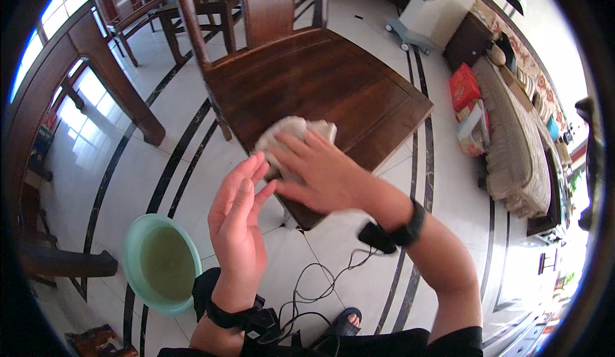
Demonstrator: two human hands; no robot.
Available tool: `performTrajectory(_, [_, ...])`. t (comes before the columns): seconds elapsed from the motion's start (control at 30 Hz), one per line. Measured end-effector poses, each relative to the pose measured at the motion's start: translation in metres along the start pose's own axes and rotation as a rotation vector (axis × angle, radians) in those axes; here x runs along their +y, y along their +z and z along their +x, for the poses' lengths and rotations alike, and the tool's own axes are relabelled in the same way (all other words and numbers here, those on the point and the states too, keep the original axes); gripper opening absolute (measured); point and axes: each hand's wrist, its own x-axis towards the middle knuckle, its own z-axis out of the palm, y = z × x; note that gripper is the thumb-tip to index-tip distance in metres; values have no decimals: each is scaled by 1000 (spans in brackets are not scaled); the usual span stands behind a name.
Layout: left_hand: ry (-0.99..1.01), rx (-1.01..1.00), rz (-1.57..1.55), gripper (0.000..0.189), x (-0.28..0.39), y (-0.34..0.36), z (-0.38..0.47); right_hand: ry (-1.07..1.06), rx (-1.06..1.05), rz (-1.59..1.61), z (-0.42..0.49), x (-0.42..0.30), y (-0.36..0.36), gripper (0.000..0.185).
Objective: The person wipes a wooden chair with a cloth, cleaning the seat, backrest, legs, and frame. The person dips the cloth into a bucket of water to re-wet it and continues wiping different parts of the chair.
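My right hand (319, 172), a little blurred, lies spread over a pale cloth (293, 128) and presses it onto the dark wooden chair seat (312, 83), near its front left edge. Part of the cloth is hidden beneath the fingers. Just left of it, my left hand (240, 229) is raised with nothing in it, fingers slightly curled and apart. Its fingertips overlap the cloth's left edge in the view; whether they touch it I cannot tell. A light green basin (132, 265) of murky water stands on the floor to the left of my left hand.
Black cables (312, 297) run from my wrist straps near my slippered foot (350, 322). Dark wooden furniture (103, 78) stands at the left, more chairs (206, 8) behind. On the right are a covered sofa (504, 131), a red bag (463, 88) and a wheeled stand (408, 37).
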Motion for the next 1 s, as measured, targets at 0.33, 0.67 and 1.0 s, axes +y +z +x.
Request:
performTrajectory(0.33, [-114,24,-180,40,-12,-9,16,-342,-461,-336,-14,17,-43,36])
performTrajectory(0.67, [-107,147,-344,25,-32,6,23,-513,-478,-699,131,108,-5,44])
performTrajectory(1.0, [-109,180,-377,18,-19,-38,41,-390,-505,-408,82,41,-35,51])
